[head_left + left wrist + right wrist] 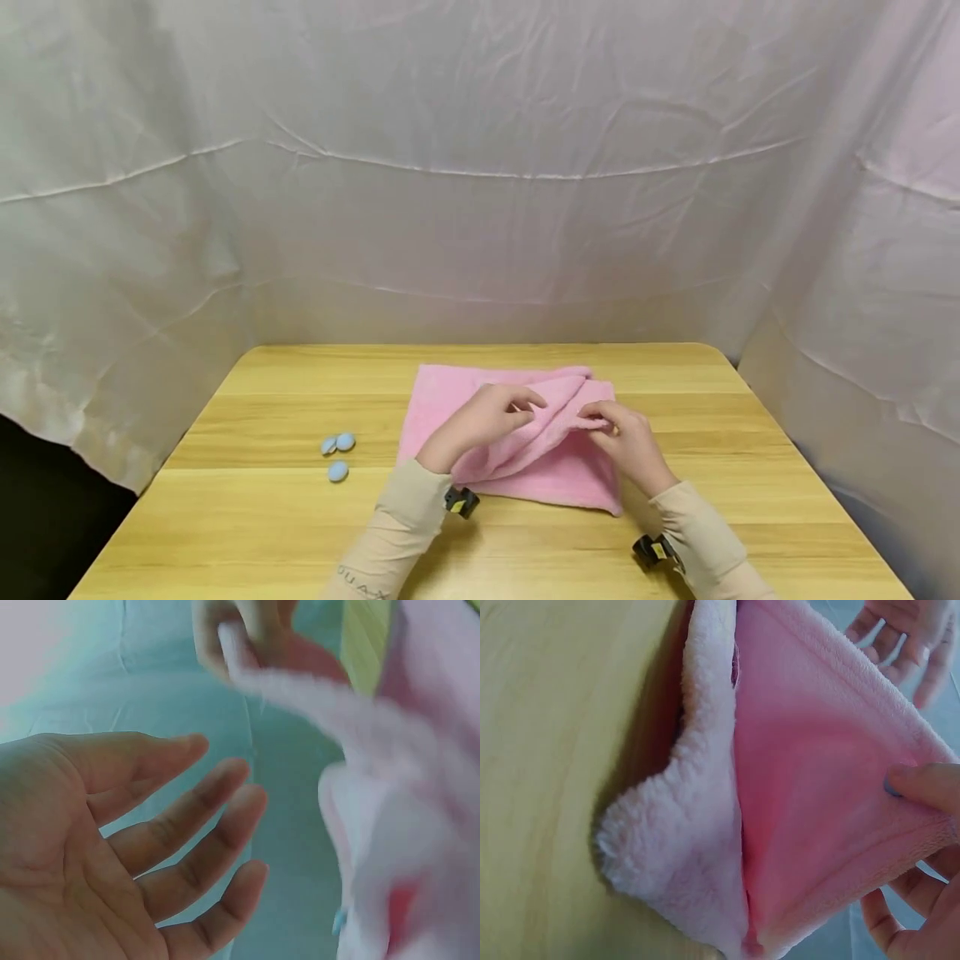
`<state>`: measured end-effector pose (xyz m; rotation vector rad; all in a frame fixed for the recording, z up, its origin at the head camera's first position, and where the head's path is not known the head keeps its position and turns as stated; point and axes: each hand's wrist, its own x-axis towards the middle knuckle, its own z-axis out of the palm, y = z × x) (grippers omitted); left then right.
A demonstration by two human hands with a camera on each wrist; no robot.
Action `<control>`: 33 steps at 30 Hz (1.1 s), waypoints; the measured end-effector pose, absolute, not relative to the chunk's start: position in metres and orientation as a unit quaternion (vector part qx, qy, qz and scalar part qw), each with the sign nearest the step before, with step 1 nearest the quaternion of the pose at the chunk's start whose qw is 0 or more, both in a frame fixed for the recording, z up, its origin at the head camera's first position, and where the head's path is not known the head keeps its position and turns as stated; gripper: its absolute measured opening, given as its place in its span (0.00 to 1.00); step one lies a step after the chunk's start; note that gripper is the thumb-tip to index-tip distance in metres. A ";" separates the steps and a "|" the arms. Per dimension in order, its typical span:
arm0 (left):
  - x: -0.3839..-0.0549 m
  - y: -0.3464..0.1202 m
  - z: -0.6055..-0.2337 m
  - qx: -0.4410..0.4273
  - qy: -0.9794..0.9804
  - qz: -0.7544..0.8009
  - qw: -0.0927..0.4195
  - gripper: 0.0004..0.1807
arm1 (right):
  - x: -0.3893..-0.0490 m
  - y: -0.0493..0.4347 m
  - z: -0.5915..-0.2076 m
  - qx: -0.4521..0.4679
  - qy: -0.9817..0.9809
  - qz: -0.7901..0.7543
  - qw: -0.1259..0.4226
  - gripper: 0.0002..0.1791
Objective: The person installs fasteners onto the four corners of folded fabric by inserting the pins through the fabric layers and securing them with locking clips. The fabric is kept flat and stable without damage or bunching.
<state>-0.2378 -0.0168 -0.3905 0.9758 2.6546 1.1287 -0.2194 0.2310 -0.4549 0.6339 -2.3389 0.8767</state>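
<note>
A pink fluffy cloth (441, 390), like a towel, lies partly folded on the table, with one flap raised in loose folds. My right hand (632, 442) pinches a corner of that flap at the cloth's right side. In the right wrist view, the thumb lies on the lifted pink panel (810, 742), with a small blue spot at its tip and the fingers behind. My left hand (487, 417) hovers over the cloth's middle. Its fingers (217, 840) are loosely spread and hold nothing in the left wrist view, beside the raised cloth (405, 772).
Three small light-blue round pieces (338, 472) lie on the wooden table (247, 508), left of the cloth. Pale grey fabric (480, 225) hangs behind the table and along both sides. Each wrist wears a small black camera (462, 502).
</note>
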 end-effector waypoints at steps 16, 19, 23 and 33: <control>-0.244 -0.160 -0.411 0.189 0.942 0.278 0.017 0.10 | -0.221 0.228 -0.454 0.246 -0.867 0.319 0.293 0.16; -0.241 -0.191 -0.415 0.163 0.948 0.272 0.030 0.12 | -0.221 0.228 -0.454 0.248 -0.867 0.320 0.291 0.16; -0.237 -0.225 -0.417 0.133 0.952 0.268 0.058 0.15 | -0.222 0.229 -0.454 0.252 -0.866 0.322 0.289 0.16; -0.231 -0.259 -0.427 0.097 0.956 0.251 0.116 0.18 | -0.223 0.231 -0.455 0.253 -0.866 0.323 0.285 0.16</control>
